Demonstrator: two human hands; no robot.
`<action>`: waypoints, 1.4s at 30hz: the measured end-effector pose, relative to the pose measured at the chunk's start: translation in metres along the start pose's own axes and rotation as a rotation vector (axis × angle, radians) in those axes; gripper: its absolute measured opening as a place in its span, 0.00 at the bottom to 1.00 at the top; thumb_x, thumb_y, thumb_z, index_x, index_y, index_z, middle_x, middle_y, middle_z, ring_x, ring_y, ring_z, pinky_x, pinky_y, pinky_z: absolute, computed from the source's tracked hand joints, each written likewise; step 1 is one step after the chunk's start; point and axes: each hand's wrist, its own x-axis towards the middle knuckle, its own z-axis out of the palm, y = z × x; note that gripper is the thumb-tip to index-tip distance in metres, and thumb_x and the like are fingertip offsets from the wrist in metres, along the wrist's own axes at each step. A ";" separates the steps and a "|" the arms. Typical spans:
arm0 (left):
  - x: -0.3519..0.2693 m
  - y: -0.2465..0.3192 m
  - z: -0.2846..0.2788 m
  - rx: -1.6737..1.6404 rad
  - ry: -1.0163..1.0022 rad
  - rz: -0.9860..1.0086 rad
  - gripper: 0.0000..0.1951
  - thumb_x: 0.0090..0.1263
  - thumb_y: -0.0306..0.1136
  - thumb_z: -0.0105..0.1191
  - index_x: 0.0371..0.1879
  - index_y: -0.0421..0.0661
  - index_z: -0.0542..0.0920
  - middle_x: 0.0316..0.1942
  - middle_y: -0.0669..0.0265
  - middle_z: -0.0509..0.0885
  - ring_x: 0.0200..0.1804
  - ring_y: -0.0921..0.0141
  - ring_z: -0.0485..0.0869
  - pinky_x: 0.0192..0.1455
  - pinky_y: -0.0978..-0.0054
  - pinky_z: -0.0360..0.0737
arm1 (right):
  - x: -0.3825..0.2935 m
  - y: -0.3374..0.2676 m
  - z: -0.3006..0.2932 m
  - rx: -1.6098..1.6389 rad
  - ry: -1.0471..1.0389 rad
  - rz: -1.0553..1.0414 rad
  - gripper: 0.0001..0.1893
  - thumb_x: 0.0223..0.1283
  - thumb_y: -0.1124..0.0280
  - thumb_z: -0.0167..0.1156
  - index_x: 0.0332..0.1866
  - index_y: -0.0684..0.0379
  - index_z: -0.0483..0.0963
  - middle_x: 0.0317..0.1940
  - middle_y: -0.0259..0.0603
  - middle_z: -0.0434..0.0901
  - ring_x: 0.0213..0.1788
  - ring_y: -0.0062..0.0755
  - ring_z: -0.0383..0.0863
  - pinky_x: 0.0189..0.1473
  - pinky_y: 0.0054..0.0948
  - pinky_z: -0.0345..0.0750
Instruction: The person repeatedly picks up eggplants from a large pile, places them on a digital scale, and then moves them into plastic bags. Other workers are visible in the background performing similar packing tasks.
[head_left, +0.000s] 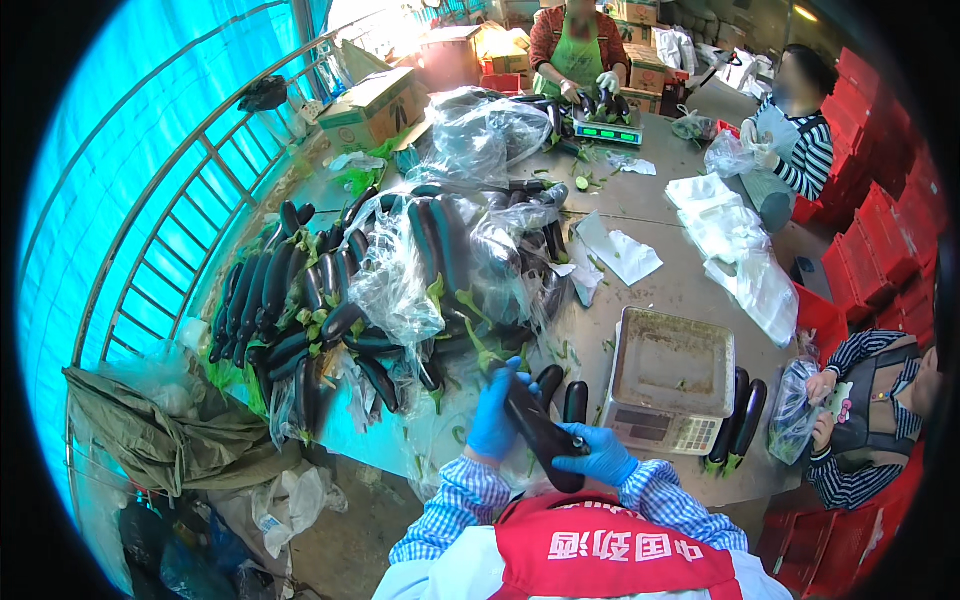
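A long dark purple eggplant slants across in front of my chest, its green stem end pointing up and away. My left hand, in a blue glove, is closed around its upper part below the calyx. Also gloved in blue, my right hand grips the lower end. A small shiny spot shows by the right fingertips; I cannot tell what it is. Just beyond my hands, two eggplants lie on the metal table. A large heap of eggplants spreads over the left, partly under clear plastic bags.
A dirty-topped scale stands right of my hands, with two eggplants beside it. White bags lie farther right. Co-workers handle bags at right; another at the far end has eggplants on a second scale. Red crates line the right.
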 end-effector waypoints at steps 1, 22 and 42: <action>0.000 0.001 0.005 0.121 0.030 0.019 0.24 0.71 0.46 0.61 0.60 0.45 0.75 0.44 0.63 0.84 0.47 0.65 0.83 0.55 0.65 0.80 | -0.001 0.002 -0.001 -0.059 0.029 -0.038 0.22 0.60 0.62 0.71 0.56 0.62 0.79 0.37 0.43 0.86 0.37 0.28 0.85 0.43 0.28 0.81; -0.076 -0.027 0.012 0.952 -0.352 0.103 0.13 0.55 0.24 0.66 0.39 0.42 0.83 0.34 0.66 0.83 0.35 0.73 0.83 0.41 0.73 0.80 | 0.057 0.005 -0.059 -0.876 0.094 -0.461 0.11 0.58 0.63 0.65 0.36 0.56 0.71 0.25 0.47 0.77 0.27 0.52 0.80 0.26 0.45 0.76; 0.131 -0.272 0.086 1.972 -1.125 0.768 0.18 0.64 0.32 0.54 0.54 0.55 0.82 0.68 0.50 0.71 0.73 0.51 0.67 0.71 0.49 0.66 | -0.097 0.141 -0.178 0.186 0.861 0.503 0.07 0.68 0.65 0.58 0.37 0.57 0.74 0.21 0.29 0.74 0.16 0.14 0.66 0.16 0.21 0.60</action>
